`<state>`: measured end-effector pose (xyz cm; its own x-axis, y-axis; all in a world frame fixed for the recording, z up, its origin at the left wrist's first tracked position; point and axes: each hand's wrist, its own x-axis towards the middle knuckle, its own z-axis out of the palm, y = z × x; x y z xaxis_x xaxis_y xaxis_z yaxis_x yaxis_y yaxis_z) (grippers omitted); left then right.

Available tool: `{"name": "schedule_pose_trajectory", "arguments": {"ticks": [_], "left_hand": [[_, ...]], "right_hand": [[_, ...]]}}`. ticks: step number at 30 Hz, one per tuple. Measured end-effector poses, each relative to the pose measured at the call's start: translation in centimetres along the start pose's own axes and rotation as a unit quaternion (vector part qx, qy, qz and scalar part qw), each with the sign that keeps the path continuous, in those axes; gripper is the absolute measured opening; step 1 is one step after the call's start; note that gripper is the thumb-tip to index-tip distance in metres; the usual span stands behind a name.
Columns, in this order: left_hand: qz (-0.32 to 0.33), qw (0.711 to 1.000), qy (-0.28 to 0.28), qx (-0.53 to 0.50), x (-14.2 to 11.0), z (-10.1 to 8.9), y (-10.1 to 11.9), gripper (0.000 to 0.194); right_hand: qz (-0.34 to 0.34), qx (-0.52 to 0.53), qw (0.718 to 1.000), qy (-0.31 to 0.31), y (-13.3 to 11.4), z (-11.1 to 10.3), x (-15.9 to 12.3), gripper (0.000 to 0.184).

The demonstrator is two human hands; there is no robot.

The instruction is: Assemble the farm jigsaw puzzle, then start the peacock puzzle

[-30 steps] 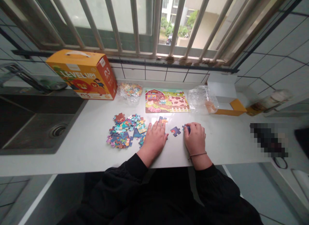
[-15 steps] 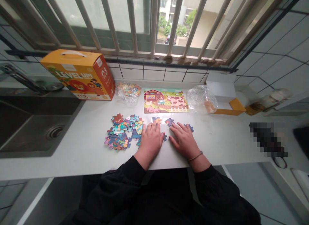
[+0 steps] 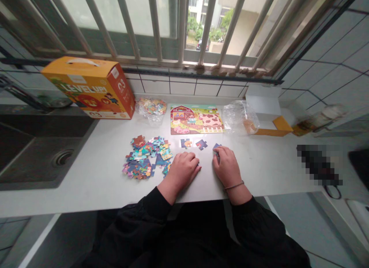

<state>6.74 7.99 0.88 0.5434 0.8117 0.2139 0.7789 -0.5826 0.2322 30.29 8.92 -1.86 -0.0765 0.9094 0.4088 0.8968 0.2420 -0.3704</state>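
My left hand [image 3: 182, 169] rests on the white counter just right of a heap of jigsaw pieces [image 3: 140, 169]. Its fingers are curled, and a sliver of a dark blue piece shows by the thumb, mostly covered. Further right, my right hand [image 3: 227, 166] has its fingertips closed on a dark blue puzzle piece [image 3: 217, 146], partly hidden under them. Between the hands and the farm picture lie two single pieces: a blue and orange puzzle piece [image 3: 186, 143] and a purple puzzle piece with a red spot [image 3: 201, 144].
Behind stand an orange puzzle box [image 3: 92, 91], a plastic bag of pieces [image 3: 151, 108], a farm picture board [image 3: 197, 120], crumpled clear plastic [image 3: 241, 117] and an opened white and orange box [image 3: 263, 116]. A dark sink [image 3: 37, 153] lies left; barred windows rise behind.
My right hand has drawn its spread fingers together over the rightmost blue piece and shifted slightly right. My left fingers have curled in, covering more of the piece beside the thumb.
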Motion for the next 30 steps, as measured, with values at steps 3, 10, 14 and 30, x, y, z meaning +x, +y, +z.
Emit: {"name": "schedule_pose_trajectory", "arguments": {"ticks": [3, 10, 14, 30], "left_hand": [[0.015, 1.0, 0.011, -0.012, 0.1, 0.2, -0.1, 0.016], [0.036, 0.999, 0.034, -0.021, 0.0, 0.7, 0.0, 0.024], [0.034, 0.999, 0.031, 0.01, 0.9, 1.4, 0.2, 0.035], [-0.056, 0.997, 0.02, 0.047, 4.3, 2.2, 0.3, 0.052]], "right_hand": [[-0.058, 0.045, 0.997, -0.037, 0.4, 0.7, 0.0, 0.041], [-0.066, 0.028, 0.996, -0.049, 0.2, 0.6, -0.1, 0.052], [-0.01, -0.021, 1.0, -0.019, 0.1, 0.5, -0.1, 0.042], [-0.032, -0.032, 0.997, -0.067, 0.4, 0.7, -0.2, 0.05]]}}
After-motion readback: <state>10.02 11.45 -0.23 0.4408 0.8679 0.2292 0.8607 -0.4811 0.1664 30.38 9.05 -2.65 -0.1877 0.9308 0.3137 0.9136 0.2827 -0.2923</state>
